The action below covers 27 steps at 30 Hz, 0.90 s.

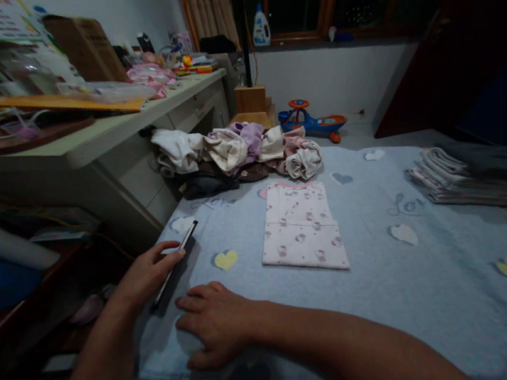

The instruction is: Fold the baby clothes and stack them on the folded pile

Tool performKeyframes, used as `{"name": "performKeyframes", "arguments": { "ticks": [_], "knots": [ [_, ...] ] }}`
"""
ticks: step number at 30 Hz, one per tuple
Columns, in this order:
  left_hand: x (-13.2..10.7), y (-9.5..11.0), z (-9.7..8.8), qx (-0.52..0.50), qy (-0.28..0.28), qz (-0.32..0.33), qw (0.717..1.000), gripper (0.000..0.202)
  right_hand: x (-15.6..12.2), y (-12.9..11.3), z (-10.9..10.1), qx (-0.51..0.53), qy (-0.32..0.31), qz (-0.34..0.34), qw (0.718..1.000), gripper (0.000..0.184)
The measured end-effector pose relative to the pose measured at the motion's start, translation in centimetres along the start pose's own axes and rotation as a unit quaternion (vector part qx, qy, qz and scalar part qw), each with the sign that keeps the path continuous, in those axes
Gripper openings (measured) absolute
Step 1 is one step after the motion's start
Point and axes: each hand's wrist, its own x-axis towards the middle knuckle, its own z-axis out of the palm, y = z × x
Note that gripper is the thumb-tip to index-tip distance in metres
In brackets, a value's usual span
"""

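At the left edge of the blue heart-patterned blanket (384,297), my left hand (153,269) grips a thin, dark-edged phone (174,268). It is tilted up and seen nearly edge-on, so its faces hardly show. Just to the right, my right hand (216,322) lies on the blanket with fingers spread and nothing in it. A folded white garment with small cartoon cat prints (304,230) lies flat beyond my right forearm, apart from both hands.
Crumpled clothes (238,151) are heaped at the blanket's far edge. Folded clothes (474,173) are stacked at the right. A cluttered desk (148,120) stands along the left. On the floor behind is a blue and orange ride-on toy (315,123).
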Motion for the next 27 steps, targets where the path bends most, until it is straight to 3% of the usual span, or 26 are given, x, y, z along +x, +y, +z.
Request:
{"name": "performKeyframes", "arguments": {
  "ticks": [5,27],
  "knots": [
    [0.4,-0.8,-0.3,-0.048,-0.042,-0.010,0.998,0.060,0.0,-0.7,0.6,0.005,0.037,0.006,0.999,0.057],
    [1.1,-1.1,-0.4,-0.047,-0.017,-0.020,0.999,0.058,0.9,-0.9,1.0,0.123,0.046,0.013,0.991,0.055]
  ]
}}
